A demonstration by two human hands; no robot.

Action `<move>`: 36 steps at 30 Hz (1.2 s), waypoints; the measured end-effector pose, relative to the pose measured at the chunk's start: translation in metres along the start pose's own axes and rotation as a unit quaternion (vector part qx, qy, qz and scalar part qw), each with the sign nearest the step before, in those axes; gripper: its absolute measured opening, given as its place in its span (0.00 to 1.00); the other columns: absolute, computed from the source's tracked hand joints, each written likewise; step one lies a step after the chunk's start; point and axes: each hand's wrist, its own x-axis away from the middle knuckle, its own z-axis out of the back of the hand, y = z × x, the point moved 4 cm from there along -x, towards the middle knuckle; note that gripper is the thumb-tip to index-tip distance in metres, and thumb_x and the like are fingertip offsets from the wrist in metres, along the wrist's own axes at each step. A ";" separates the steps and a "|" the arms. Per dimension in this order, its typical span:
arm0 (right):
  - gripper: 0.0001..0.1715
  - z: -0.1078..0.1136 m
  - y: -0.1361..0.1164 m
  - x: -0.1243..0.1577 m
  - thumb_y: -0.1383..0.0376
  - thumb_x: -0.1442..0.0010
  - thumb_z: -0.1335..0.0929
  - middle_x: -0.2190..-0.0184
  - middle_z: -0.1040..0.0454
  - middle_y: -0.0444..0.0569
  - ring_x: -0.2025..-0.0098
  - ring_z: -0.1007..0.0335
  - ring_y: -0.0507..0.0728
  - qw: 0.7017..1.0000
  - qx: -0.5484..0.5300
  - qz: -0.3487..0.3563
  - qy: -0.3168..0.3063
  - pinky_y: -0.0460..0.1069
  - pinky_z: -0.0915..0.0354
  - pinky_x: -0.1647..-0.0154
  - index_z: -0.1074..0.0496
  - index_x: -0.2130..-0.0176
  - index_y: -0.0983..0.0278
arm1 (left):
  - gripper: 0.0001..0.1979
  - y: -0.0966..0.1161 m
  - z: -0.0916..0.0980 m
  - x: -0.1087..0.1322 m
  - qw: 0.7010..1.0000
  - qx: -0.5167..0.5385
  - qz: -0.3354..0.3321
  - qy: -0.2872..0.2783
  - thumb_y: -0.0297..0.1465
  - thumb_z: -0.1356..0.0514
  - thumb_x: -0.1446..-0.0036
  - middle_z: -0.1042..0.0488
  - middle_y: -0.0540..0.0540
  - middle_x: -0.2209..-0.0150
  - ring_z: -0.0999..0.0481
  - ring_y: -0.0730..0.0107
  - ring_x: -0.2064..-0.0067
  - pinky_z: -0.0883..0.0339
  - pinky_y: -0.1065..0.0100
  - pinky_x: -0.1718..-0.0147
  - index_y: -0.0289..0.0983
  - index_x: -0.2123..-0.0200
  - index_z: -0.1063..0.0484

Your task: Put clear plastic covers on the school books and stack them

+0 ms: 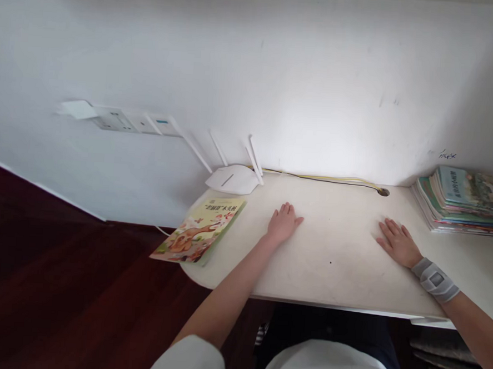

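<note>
My left hand (283, 223) lies flat on the white desk (328, 284), palm down, holding nothing. To its left is a thin picture book (199, 232) with a yellow cover, its lower corner jutting past the desk's rounded edge. My right hand (400, 243) also rests flat on the desk with fingers spread, and a grey band (435, 280) wraps that wrist. Nearest to the right hand is a stack of books (465, 200) at the desk's right, against the wall.
A white router (233, 179) with raised antennas stands at the back left. Yellow and black cables (326, 178) run along the wall to a cable hole (383, 192). Sockets (117, 119) with a white plug (79, 109) are on the wall; dark red floor (76, 296) lies left.
</note>
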 end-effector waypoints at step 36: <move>0.40 0.044 -0.116 0.053 0.44 0.40 0.41 0.36 0.48 0.62 0.35 0.53 0.70 0.995 0.001 0.082 -0.049 0.67 0.48 0.43 0.44 0.37 0.63 | 0.21 0.043 0.008 0.128 0.963 0.098 0.001 0.251 0.34 0.51 0.39 0.37 0.30 0.41 0.43 0.47 0.38 0.48 0.45 0.41 0.30 0.47 0.33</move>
